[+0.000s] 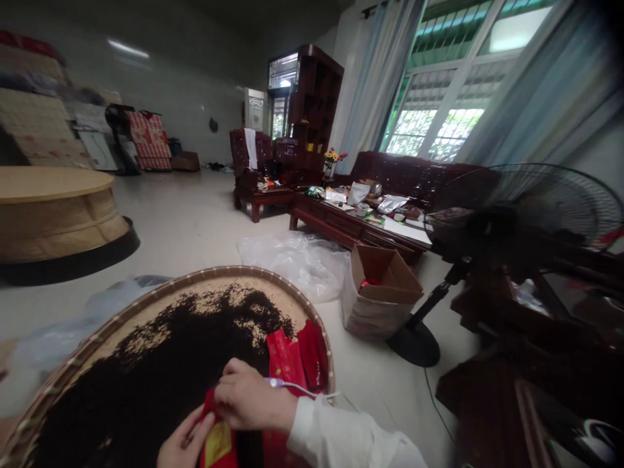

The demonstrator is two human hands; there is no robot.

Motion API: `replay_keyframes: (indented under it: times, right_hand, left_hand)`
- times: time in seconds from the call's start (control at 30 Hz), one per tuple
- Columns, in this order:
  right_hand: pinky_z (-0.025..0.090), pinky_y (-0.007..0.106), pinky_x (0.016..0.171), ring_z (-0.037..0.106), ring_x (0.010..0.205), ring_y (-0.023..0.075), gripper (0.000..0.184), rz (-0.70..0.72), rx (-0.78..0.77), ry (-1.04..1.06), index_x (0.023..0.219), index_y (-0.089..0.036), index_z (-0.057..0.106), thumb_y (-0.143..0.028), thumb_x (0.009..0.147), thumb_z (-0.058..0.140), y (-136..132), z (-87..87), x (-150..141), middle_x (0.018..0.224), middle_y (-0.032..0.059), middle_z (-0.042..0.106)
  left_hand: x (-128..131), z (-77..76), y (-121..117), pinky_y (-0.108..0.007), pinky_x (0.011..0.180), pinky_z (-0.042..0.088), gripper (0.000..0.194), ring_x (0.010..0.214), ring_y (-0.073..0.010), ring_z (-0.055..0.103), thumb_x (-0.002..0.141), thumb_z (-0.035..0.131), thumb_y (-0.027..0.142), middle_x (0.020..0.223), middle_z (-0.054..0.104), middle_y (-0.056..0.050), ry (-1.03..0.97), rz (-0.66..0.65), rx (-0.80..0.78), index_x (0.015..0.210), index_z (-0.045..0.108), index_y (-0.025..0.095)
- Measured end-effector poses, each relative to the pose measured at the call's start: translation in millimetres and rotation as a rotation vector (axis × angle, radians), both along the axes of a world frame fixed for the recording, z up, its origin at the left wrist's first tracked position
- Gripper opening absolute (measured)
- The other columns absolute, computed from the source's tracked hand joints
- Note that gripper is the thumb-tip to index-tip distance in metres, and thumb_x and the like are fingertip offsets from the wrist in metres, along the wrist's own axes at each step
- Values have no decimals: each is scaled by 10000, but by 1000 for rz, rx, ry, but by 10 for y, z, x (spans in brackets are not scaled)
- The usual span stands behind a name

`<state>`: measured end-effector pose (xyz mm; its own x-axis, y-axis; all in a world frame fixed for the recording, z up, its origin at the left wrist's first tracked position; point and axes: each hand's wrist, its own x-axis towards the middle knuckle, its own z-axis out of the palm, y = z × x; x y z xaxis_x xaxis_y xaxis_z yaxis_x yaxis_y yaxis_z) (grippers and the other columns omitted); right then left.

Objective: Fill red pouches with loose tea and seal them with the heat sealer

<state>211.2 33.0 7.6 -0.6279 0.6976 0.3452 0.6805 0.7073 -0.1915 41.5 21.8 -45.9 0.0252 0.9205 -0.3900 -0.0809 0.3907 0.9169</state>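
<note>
Red, rectangular, gold-panelled packet (218, 444) seems light and soft; grip its upper edge. Left fingers (199, 434) and right fingers (225, 392) pinch it.

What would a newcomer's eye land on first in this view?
Probably the big round woven tray in the lower left foreground, heaped with dark shreds. Next, the left hand and right hand holding a bright red packet with a gold patch, near the bottom edge. The black standing fan looms at the right.
</note>
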Motion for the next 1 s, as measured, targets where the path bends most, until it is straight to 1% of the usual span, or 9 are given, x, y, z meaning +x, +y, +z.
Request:
replay_keyframes:
  times: [0.1, 0.2, 0.3, 0.4, 0.5, 0.6, 0.73, 0.87, 1.0]
  right_hand:
    - [459, 257, 763, 452, 668, 150, 208, 36, -62, 110, 611, -207, 469, -162, 748, 620, -51, 27, 14, 591, -13, 531]
    - [468, 280, 769, 466, 696, 159, 221, 102, -107, 253, 609, -209, 441, -102, 761, 560, -115, 65, 39, 591, -6, 502]
    - [465, 273, 690, 502, 811, 187, 218, 127, -180, 350, 632, -208, 453, -108, 810, 530, -150, 103, 76, 643, 20, 515]
    - [461, 265, 668, 515, 823, 185, 227, 163, -229, 366, 636, -201, 469, -119, 836, 537, -173, 114, 100, 675, 27, 524]
    - [458, 254, 653, 532, 818, 178, 215, 167, -248, 367, 647, -192, 506, -139, 848, 563, -174, 82, 118, 713, 35, 550]
    - [448, 253, 638, 533, 794, 182, 215, 154, -223, 340, 651, -187, 546, -191, 859, 599, -151, 33, 146, 678, 34, 560]
    - [443, 263, 647, 495, 695, 170, 265, 187, -217, 254, 643, -184, 568, -245, 901, 566, -161, 66, 161, 594, 13, 528]
    - [455, 281, 728, 530, 782, 179, 236, 229, -264, 200, 689, -177, 580, -217, 916, 528, -268, 255, 125, 703, 43, 598]
    - [425, 335, 803, 556, 742, 172, 125, 157, -379, 111, 775, -165, 604, -213, 884, 568, -353, 404, 87, 757, 39, 626]
  left_hand:
    - [65, 183, -115, -377, 753, 568, 620, 867, -314, 695, 458, 781, 652, 801, 762, -76, -241, -43, -58, 828, 741, 157]
    - [141, 315, -197, -344, 752, 531, 543, 829, -270, 672, 515, 800, 598, 747, 736, -68, -367, -99, -62, 774, 720, 127]
    - [163, 362, -232, -308, 741, 494, 510, 801, -226, 641, 562, 793, 575, 749, 712, -60, -441, -138, -63, 769, 703, 118]
    - [140, 385, -265, -267, 733, 466, 449, 788, -186, 617, 568, 826, 485, 775, 684, -27, -506, -133, -51, 826, 683, 147]
    - [108, 392, -282, -224, 643, 424, 370, 669, -127, 561, 622, 803, 444, 716, 616, 25, -522, -174, -41, 793, 619, 173]
    - [71, 376, -265, -214, 607, 382, 378, 609, -102, 493, 687, 732, 503, 665, 547, 47, -408, -270, 26, 738, 557, 171]
    - [21, 372, -229, -225, 591, 359, 331, 607, -117, 466, 763, 643, 482, 636, 526, 41, -67, -378, 234, 710, 554, 167]
    - [-13, 429, -259, -255, 629, 393, 197, 635, -160, 548, 829, 561, 358, 662, 606, 3, 274, -279, 437, 715, 566, 197]
    - [-28, 489, -353, -305, 798, 447, 134, 856, -225, 649, 851, 535, 303, 877, 714, -64, 338, -216, 560, 754, 586, 225]
